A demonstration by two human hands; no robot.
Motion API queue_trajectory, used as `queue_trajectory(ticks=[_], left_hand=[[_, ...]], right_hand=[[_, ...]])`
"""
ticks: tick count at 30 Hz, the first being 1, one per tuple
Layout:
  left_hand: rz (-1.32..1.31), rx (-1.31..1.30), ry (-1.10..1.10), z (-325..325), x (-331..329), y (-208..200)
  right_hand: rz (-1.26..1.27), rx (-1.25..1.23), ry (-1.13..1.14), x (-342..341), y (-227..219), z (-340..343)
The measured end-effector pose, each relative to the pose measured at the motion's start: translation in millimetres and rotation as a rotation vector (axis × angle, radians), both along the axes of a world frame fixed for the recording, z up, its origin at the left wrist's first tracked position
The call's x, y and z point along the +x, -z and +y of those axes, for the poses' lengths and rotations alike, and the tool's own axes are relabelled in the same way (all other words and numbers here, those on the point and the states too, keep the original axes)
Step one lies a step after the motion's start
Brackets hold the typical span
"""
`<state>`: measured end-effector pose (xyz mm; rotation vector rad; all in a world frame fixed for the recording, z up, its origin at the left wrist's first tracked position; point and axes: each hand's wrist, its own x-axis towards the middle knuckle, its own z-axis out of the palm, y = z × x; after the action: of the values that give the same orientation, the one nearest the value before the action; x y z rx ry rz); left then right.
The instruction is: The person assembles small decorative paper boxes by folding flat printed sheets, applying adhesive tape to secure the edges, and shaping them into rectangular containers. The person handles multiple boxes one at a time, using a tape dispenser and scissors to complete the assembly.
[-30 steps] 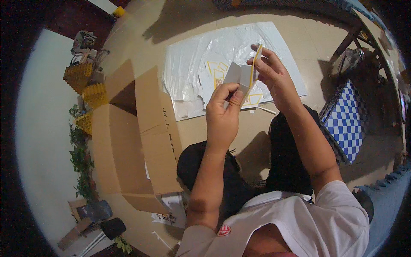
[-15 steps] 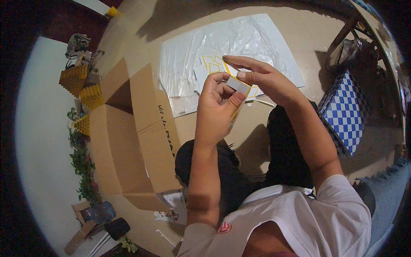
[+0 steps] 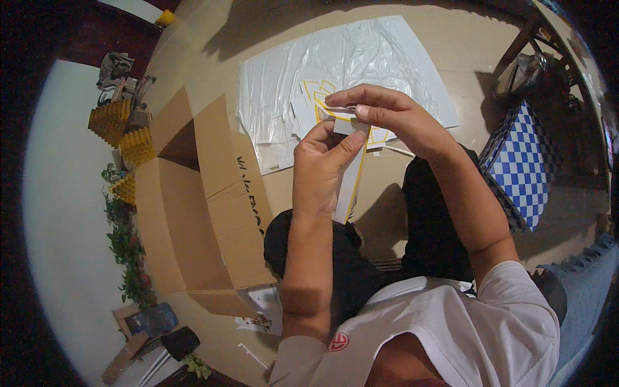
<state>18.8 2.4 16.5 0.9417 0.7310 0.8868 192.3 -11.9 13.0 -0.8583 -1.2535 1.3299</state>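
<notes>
A folded piece of white card (image 3: 350, 187) with yellow edging is held between my hands, its long part hanging down past my left palm. My left hand (image 3: 322, 161) is closed on it, with the thumb pressed flat against its white face. My right hand (image 3: 406, 119) pinches the card's upper end between thumb and fingers. Beyond my hands, several white card pieces with yellow outlines (image 3: 309, 87) lie on a white sheet under clear plastic (image 3: 271, 84). My fingers hide part of the card's fold.
An open cardboard box (image 3: 222, 174) stands to my left, with plants (image 3: 129, 248) and yellow stacked pieces (image 3: 111, 122) along the wall beyond. At right is a blue-and-white checked bag (image 3: 522, 168). A blue cloth (image 3: 580, 277) lies at lower right, and dark furniture legs (image 3: 516, 51) rise at far right.
The card has turned in my hands, so its long white side now shows below my left hand. My left thumb has moved up, and my right fingers have shifted slightly left.
</notes>
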Motion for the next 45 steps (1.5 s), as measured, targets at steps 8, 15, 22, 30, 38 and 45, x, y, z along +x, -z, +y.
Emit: queue_trajectory(ticks=[8,15,22,30,38,45], left_hand=[[0.025,0.105,-0.16,1.7,7.7,0.3],[0.291,0.135,-0.195,3.4,14.3,4.1],[0.459,0.152,-0.14,0.2,22.6,24.8],[0.406,-0.014,-0.027,-1.2,37.1,46.1],[0.415,-0.072,-0.019,2.8,52.6,57.6],[0.433,-0.093,-0.042,2.1,63.2,58.5]], right_hand=[[-0.099,0.038,0.111,6.3,4.4,-2.1],[-0.215,0.156,0.262,42.6,11.4,2.9],[-0.17,-0.39,0.844,166.3,189.5,-56.3],[-0.429,-0.924,0.809,158.4,423.0,-165.3],[-0.402,-0.981,0.837,166.2,442.8,-150.4],[-0.359,-0.925,0.814,174.4,478.4,-146.4]])
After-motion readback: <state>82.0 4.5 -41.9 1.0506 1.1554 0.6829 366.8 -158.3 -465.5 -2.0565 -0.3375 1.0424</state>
